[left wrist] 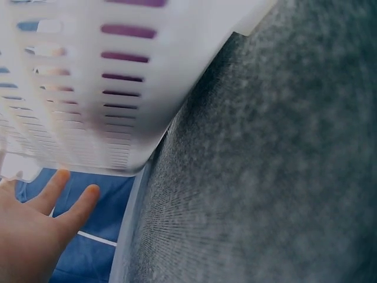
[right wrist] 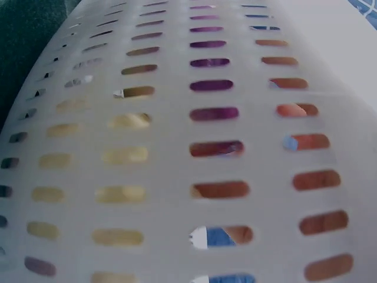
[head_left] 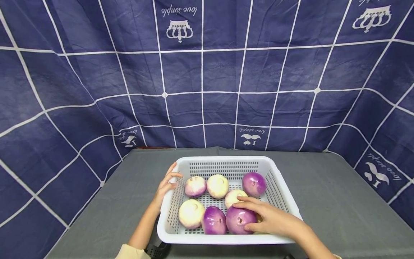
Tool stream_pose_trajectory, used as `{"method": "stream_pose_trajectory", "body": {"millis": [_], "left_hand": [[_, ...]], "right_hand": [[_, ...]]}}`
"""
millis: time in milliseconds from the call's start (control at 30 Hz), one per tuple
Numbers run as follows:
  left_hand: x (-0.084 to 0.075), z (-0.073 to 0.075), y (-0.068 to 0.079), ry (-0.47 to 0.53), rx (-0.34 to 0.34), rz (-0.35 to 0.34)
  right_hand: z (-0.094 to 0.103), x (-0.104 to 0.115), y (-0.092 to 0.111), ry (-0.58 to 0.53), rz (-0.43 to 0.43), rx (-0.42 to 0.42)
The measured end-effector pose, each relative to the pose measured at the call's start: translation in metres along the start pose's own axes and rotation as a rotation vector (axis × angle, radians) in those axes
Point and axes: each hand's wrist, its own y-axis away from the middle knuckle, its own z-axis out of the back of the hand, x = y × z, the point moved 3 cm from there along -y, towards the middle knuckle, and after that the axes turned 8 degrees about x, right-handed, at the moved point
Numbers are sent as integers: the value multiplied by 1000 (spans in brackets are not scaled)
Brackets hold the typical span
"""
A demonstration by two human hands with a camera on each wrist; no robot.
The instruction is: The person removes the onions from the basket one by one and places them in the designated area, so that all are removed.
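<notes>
A white perforated plastic basket (head_left: pixel 223 239) holds several onions, some pale and some purple. My right hand (head_left: pixel 271 217) reaches over its front right side and grips a purple onion (head_left: pixel 238 220), fingers across the top and thumb on the near side. Another purple onion (head_left: pixel 214 221) sits just left of it, and a pale onion (head_left: pixel 233 198) lies right behind. Part of a yellowish onion (head_left: pixel 259 218) shows beneath the right palm. My left hand (head_left: pixel 165 185) rests at the basket's left rim, its fingers spread (left wrist: pixel 35 224) in the left wrist view.
At the back right of the basket is a purple onion (head_left: pixel 254 184); pale onions (head_left: pixel 191 214) lie on the left. The basket stands on a grey cloth (head_left: pixel 326 190). Behind and beside the table hangs a blue checked curtain (head_left: pixel 223 72). The basket wall (right wrist: pixel 171 171) fills the right wrist view.
</notes>
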Motion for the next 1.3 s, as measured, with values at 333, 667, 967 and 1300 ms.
{"method": "stream_pose_trajectory", "body": {"millis": [333, 667, 967, 1300], "left_hand": [[-3, -2, 1, 15, 1, -1], [-3, -2, 2, 65, 14, -3], [-3, -2, 1, 53, 7, -3], [-6, -3, 2, 83, 18, 9]], "right_hand": [[5, -4, 4, -54, 90, -44], [10, -7, 8, -167, 74, -14], [19, -11, 15, -286, -27, -12], [35, -14, 21, -147, 39, -150]]}}
